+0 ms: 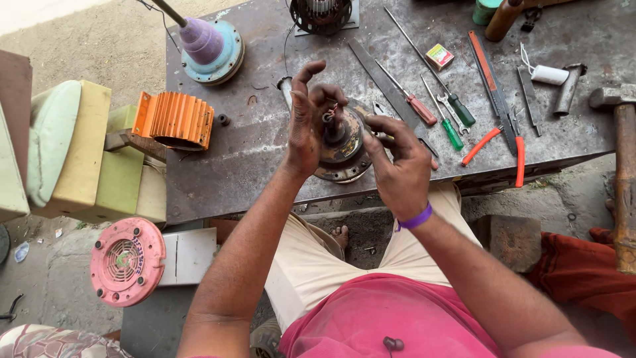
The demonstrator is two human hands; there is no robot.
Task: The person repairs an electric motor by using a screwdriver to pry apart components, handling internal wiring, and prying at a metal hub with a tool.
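Observation:
A round, dirty metal motor end cover (pixel 344 149) with a short shaft at its centre rests near the front edge of the steel workbench (pixel 225 166). My left hand (pixel 306 119) stands upright against the cover's left side, fingertips curled over the top of the shaft. My right hand (pixel 397 166) grips the cover's right rim, thumb and fingers reaching toward the centre. A purple band circles my right wrist.
Screwdrivers (pixel 454 129), a flat file (pixel 384 86), orange-handled pliers (pixel 503 142), a small box (pixel 439 56) and a hammer (pixel 623 152) lie on the bench's right half. An orange finned motor housing (pixel 173 119) sits at its left edge, a pink fan cover (pixel 126 260) below on the ground.

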